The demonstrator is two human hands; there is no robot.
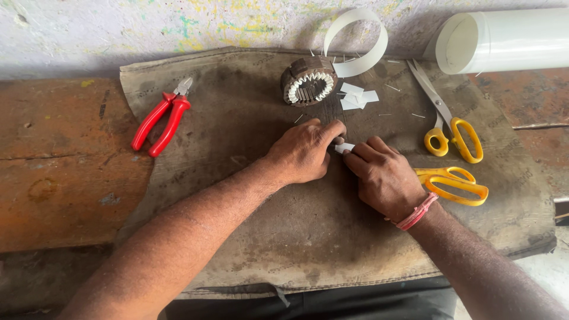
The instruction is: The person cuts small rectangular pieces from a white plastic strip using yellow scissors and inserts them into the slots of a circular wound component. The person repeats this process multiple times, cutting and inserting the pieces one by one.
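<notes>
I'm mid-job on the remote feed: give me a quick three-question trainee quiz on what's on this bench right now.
1. True or false: the red-handled pliers lie to the left of both hands.
2. What do the left hand and right hand pinch between their fingertips?
A. a small white paper piece
B. a screw
C. a wire
3. How many pairs of yellow-handled scissors lie on the brown mat?

Key
1. True.
2. A.
3. Two: one open pair near the white roll, the other beside the right hand.
</notes>
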